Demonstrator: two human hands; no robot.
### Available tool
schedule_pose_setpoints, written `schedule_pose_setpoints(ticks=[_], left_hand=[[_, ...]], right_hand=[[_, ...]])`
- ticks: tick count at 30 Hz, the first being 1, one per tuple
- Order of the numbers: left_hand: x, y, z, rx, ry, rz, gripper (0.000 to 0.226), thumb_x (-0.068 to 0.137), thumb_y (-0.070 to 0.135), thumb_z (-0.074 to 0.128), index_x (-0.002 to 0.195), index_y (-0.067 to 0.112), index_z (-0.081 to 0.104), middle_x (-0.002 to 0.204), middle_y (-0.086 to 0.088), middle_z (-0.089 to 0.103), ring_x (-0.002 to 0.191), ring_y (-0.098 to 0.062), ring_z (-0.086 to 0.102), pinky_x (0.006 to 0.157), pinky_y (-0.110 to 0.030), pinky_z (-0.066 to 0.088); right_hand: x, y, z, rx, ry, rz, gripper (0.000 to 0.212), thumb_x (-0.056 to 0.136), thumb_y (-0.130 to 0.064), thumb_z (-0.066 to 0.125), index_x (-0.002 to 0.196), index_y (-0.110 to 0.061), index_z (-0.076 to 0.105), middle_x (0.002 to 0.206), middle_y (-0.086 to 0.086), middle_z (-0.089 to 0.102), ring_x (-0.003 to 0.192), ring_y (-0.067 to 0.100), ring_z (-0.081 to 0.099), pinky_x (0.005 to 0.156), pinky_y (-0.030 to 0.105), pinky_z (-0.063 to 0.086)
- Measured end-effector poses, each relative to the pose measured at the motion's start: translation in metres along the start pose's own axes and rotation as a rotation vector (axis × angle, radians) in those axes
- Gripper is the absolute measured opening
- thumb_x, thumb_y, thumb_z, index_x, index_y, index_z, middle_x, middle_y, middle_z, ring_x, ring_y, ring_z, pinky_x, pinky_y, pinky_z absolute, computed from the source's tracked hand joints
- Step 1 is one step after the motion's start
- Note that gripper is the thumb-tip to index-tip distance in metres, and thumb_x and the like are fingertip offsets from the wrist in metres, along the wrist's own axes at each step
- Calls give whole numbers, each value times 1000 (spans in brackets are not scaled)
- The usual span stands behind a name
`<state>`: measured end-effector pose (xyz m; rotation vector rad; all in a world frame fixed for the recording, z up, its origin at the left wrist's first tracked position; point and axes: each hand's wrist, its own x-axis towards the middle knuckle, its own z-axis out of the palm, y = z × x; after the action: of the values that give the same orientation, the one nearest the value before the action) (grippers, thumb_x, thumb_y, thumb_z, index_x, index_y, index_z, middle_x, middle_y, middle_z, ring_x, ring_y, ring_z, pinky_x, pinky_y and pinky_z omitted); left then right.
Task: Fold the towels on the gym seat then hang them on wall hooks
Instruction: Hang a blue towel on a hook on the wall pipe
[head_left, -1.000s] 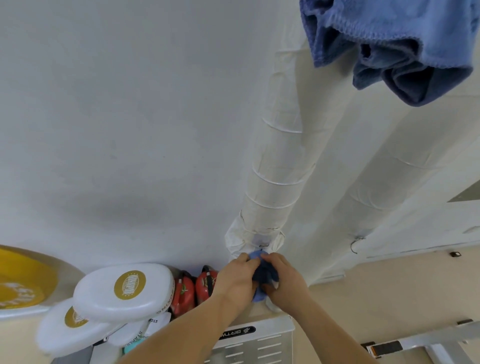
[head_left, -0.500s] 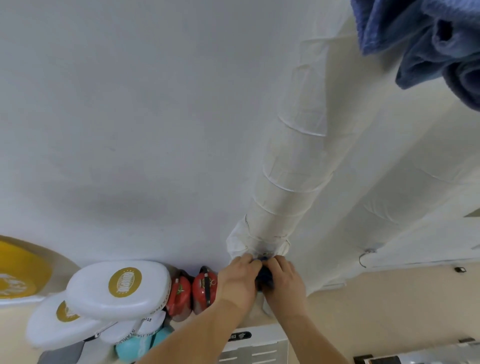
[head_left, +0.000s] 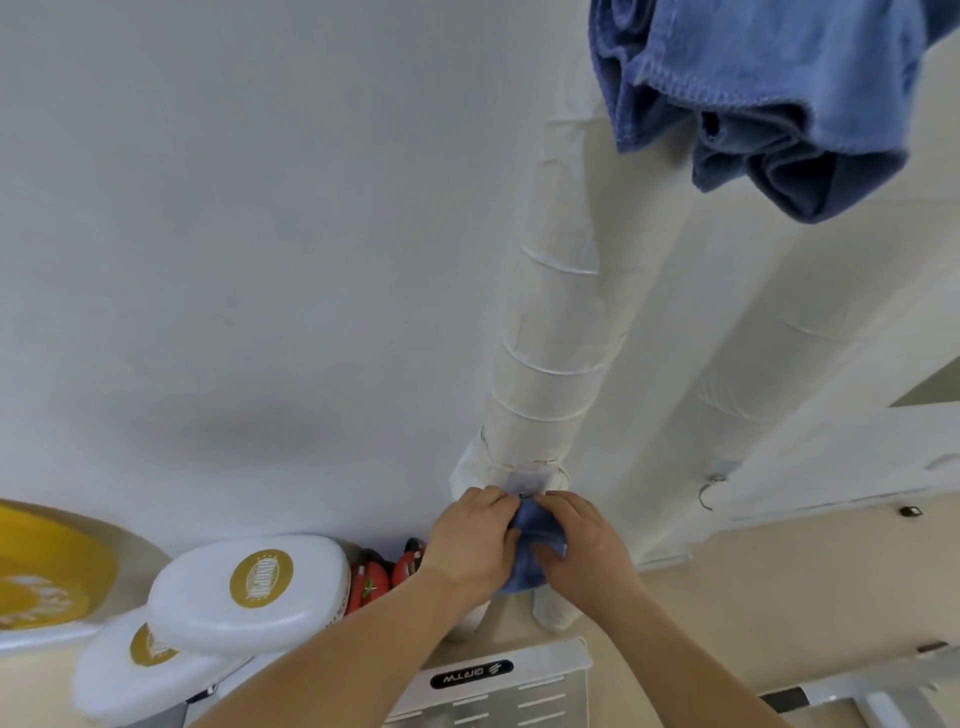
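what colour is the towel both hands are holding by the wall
Blue. The small towel bunched between the left hand and right hand shows in the head view.

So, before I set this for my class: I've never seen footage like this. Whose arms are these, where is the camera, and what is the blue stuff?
There is no machine here. A person wears one wide-angle camera on the head, looking forward and down, so the arms are their own. The left hand and right hand together pinch a small blue towel against the base of a white wrapped pipe on the wall. A second blue towel hangs at top right; what holds it is out of view. White and gold pads and red kettlebells sit at lower left.
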<state>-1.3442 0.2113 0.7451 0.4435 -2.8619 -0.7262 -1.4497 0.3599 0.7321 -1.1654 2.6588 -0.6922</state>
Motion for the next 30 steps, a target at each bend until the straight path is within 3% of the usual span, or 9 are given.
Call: schedule_pose_setpoints(ticks=[6,11,14,19,21,24,30], left_hand=[[-4,-1,-7,-49,12,0,30,99,32,48,123,25,64,121,5,62,112,-16,55,92,-28,48],[-28,-4,-14,-132,15,-67,19,97,38,51,109,31,64,106,9,64,99,-11,61,89,-28,51],[-53,-7,-2,-158,-66,-66,21,91,42,51,94,28,67,85,8,71,78,-11,65,79,-34,56],[-78,11,26,-256,-315,47,18,86,36,53,82,22,64,67,4,67,59,-12,58,63,-38,52],[-92,27,35,-295,-426,95,14,88,36,54,84,27,64,72,10,67,64,-4,58,67,-30,52],[-123,52,54,-337,-600,148,16,92,29,61,103,28,72,91,11,72,80,-4,65,78,-22,52],[-216,103,92,-316,-970,262,26,96,29,61,122,26,68,97,15,64,86,-5,62,88,-24,53]], right_hand=[[-2,-4,-7,13,-12,27,42,85,-18,67,126,-25,63,125,-8,64,117,14,59,98,15,36],[-19,0,-19,99,80,82,37,85,-19,70,121,-25,66,120,-8,64,110,13,61,96,28,50],[-49,5,-19,191,187,210,31,87,-17,73,117,-22,68,114,-8,64,104,15,63,91,29,52],[-114,1,-10,312,287,517,27,92,-17,70,119,-18,69,117,-8,64,103,7,58,95,22,44],[-149,-5,-4,335,328,640,25,94,-17,68,118,-18,70,115,-8,66,104,7,59,95,22,44],[-215,-17,12,368,388,841,20,95,-21,66,114,-20,73,108,-9,71,101,8,65,94,28,51],[-363,-50,47,433,431,1181,18,98,-26,61,112,-21,71,98,-11,70,91,5,64,81,19,50]])
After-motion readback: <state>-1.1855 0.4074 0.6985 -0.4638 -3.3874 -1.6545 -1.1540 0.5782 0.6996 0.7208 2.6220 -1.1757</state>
